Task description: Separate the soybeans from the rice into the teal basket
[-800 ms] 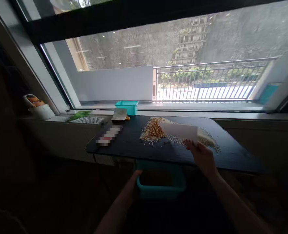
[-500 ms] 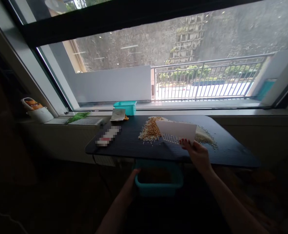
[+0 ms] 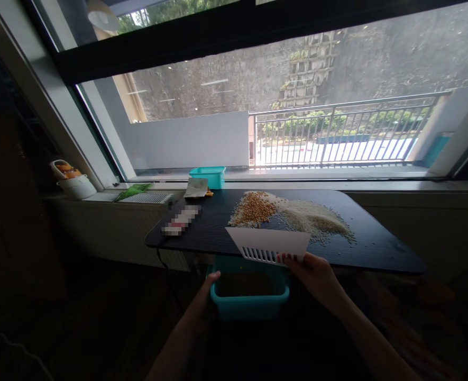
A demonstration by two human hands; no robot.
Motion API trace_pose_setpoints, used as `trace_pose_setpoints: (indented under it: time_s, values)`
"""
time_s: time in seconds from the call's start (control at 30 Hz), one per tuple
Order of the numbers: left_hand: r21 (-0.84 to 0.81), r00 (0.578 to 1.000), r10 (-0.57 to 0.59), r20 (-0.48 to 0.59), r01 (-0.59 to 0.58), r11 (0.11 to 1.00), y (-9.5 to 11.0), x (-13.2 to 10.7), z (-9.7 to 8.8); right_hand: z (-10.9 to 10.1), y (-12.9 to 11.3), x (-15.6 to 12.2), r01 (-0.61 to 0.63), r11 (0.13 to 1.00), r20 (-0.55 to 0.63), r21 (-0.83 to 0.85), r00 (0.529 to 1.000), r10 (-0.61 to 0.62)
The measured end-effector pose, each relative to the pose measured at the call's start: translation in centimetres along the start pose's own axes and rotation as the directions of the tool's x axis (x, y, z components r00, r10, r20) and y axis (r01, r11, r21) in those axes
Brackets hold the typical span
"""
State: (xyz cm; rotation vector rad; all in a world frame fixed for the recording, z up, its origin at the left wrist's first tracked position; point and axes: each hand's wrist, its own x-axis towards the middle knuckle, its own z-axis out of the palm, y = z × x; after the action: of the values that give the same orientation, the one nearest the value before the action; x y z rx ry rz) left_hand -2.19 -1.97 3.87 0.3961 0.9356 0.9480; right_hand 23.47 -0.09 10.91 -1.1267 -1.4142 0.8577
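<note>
"Which surface do you see?"
"From my distant seat I see a dark table below the bright window; yellow kernels and white grains lie there."
"And the 2 hands?"
"The right hand pinches the slotted white scoop at the table's near edge; the left hand clasps the turquoise tub below."

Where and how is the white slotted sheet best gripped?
Probably by its right end, coming from the right, with a flat pinch: the sheet is thin, its slots line the lower edge, and its left end reaches out free. The right hand holds it at that right end.
</note>
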Motion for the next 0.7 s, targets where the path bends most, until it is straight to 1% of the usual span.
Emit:
trace_pose_setpoints:
  time_s: [0.07, 0.13, 0.17, 0.23, 0.3, 0.47, 0.57, 0.7]
  values:
    - [-0.002, 1.000, 0.012, 0.020, -0.012, 1.000, -0.1, -0.1, -0.1, -0.6, -0.8, 0.6, 0.036, 0.999, -0.069, -0.015, 0.997, -0.037]
    - [-0.003, 0.999, 0.028, 0.030, -0.028, 1.000, -0.3, -0.2, 0.0, -1.2, -1.5, 2.1, 0.062, 0.997, -0.166, -0.044, 0.984, -0.069]
    - [-0.002, 0.999, 0.032, 0.032, -0.032, 0.999, -0.3, -0.2, 0.2, -1.4, -1.8, 3.0, 0.061, 0.995, -0.187, -0.074, 0.980, -0.074]
    - [-0.001, 0.999, 0.031, 0.021, -0.031, 1.000, -0.3, -0.3, 0.3, -1.5, -2.0, 5.0, 0.025, 0.986, -0.146, -0.165, 0.988, -0.050]
    - [-0.009, 1.000, 0.010, -0.004, -0.010, 1.000, -0.4, -0.2, 0.3, -1.0, -1.6, 6.9, 0.008, 0.972, -0.083, -0.236, 0.996, -0.029]
    - [-0.042, 0.993, -0.073, -0.091, 0.070, 0.997, -0.4, 0.1, -0.2, 1.8, 0.9, 10.9, 0.081, 0.952, 0.022, -0.294, 0.997, -0.078]
    - [-0.042, 0.987, -0.106, -0.123, 0.101, 0.994, -0.4, 0.1, -0.6, 3.4, 2.6, 12.9, 0.110, 0.956, 0.061, -0.273, 0.993, -0.097]
    - [-0.053, 0.988, -0.115, -0.101, 0.110, 0.992, -0.4, -0.1, -0.7, 4.7, 3.9, 15.0, 0.121, 0.966, 0.083, -0.231, 0.991, -0.104]
